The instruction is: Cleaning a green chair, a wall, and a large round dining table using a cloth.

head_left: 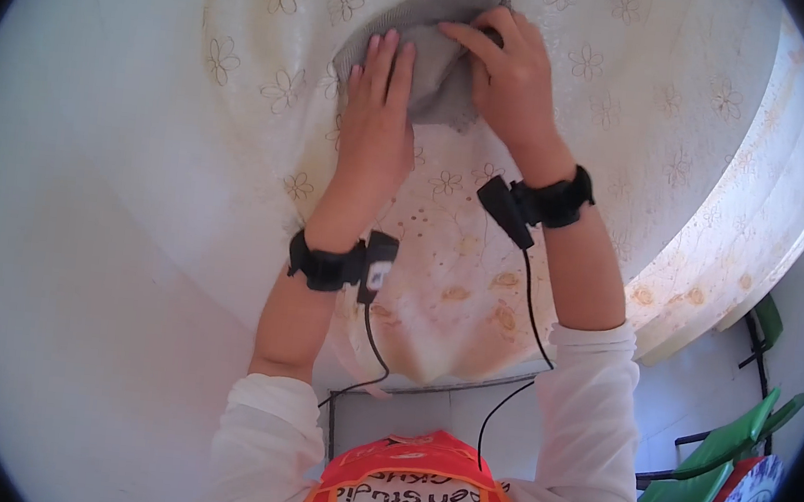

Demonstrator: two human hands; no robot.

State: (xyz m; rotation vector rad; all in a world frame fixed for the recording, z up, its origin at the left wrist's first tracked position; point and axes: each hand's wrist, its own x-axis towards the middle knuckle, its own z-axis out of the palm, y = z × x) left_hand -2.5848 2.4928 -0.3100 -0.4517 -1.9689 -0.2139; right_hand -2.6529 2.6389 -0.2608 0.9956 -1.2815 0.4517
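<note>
A grey knitted cloth [436,72] with a ribbed band along its far edge lies on the flower-patterned tablecloth [447,183]. It looks folded, and I cannot tell what kind of garment or cloth it is. My left hand [376,118] rests on the cloth's left part, fingers stretched out and lying flat. At the right side, my right hand [518,80] has its thumb and forefinger bent together on the fabric in a pinch. Part of the cloth's right edge is hidden beneath that hand.
A black strap with a small device sits on each wrist, the left device [378,268] and the right device [506,211] trailing thin cables. Green chairs [705,474] stand at the lower right, beyond the table's curved edge. A pale wall [64,247] is at the left.
</note>
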